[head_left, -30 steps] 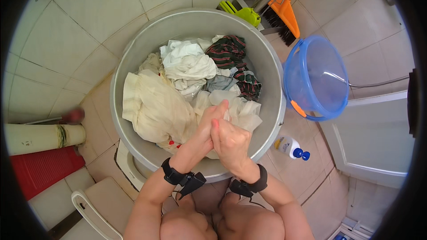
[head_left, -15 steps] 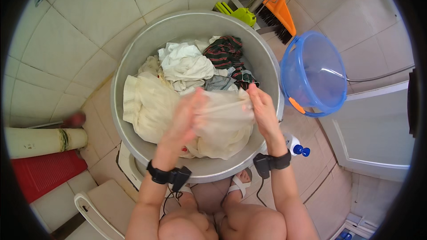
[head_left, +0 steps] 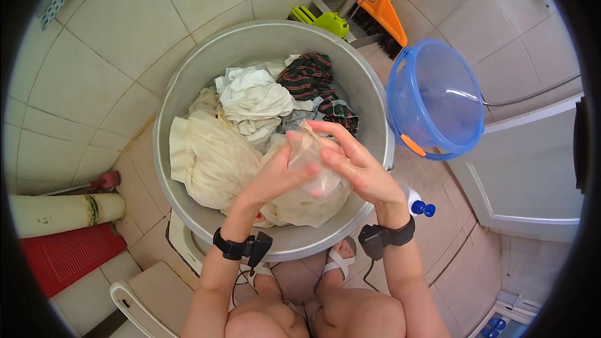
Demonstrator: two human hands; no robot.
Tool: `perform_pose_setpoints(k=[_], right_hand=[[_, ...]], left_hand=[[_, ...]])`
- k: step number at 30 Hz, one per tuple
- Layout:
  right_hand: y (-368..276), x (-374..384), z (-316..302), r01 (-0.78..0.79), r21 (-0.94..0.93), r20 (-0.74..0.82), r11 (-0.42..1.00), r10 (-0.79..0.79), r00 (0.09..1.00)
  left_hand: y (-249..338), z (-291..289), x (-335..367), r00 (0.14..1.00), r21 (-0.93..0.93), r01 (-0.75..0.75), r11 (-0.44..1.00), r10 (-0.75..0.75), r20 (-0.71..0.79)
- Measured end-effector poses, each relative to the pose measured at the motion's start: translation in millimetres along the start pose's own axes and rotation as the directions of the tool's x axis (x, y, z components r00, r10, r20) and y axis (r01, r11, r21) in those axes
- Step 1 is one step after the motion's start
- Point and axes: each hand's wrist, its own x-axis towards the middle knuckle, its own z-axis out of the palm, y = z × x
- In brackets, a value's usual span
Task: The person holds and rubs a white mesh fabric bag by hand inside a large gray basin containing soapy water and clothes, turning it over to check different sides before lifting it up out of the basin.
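Note:
Over a large round metal basin (head_left: 219, 56), my two hands press a thin, sheer cream-white cloth (head_left: 307, 153) between them. My left hand (head_left: 275, 178) is closed on the cloth from the left, its fingers partly hidden in the folds. From the right, my right hand (head_left: 357, 163) curls its fingers round the bunched part. The cloth's lower end hangs onto the cream fabric in the basin. Beside it lie a larger cream garment (head_left: 210, 159), a white garment (head_left: 253, 97) and a dark garment with red stripes (head_left: 307, 78).
A blue bucket (head_left: 404, 103) stands right of the basin, near a white bottle with a blue cap (head_left: 424, 209). Behind are an orange brush (head_left: 385, 15) and a green tool (head_left: 328, 24). A red washboard-like panel (head_left: 72, 256) and a pale pipe (head_left: 56, 213) lie left.
The cloth was stretched between my hands; now it is bunched up. My hands have come closer together, the right one moving left. The view has shifted slightly.

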Motion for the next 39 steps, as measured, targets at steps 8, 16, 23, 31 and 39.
perform_pose_setpoints(k=[8,16,23,31,39], right_hand=[[5.0,2.7,-26.1,-0.049,-0.165,-0.220,0.985,0.012,0.975],[11.8,-16.9,-48.0,-0.218,-0.293,0.000,0.931,0.228,0.974],[8.3,-25.7,-50.6,-0.193,-0.121,-0.111,0.974,0.180,0.977],[2.0,-24.6,-37.5,-0.078,-0.046,-0.157,0.996,0.070,0.985],[-2.4,-26.7,-29.7,-0.042,-0.131,-0.187,0.990,0.017,0.982]], left_hand=[[29.2,-26.1,-13.7,0.974,-0.337,0.211,0.917,-0.228,-0.012],[29.3,-47.9,-28.1,0.931,-0.653,0.033,0.756,-0.261,-0.255],[34.3,-49.7,-24.6,0.976,-0.665,-0.104,0.740,-0.054,-0.212],[45.4,-42.2,-22.9,0.989,-0.666,-0.100,0.739,-0.001,-0.150],[39.5,-55.2,-33.6,0.997,-0.539,-0.009,0.842,-0.032,-0.067]])
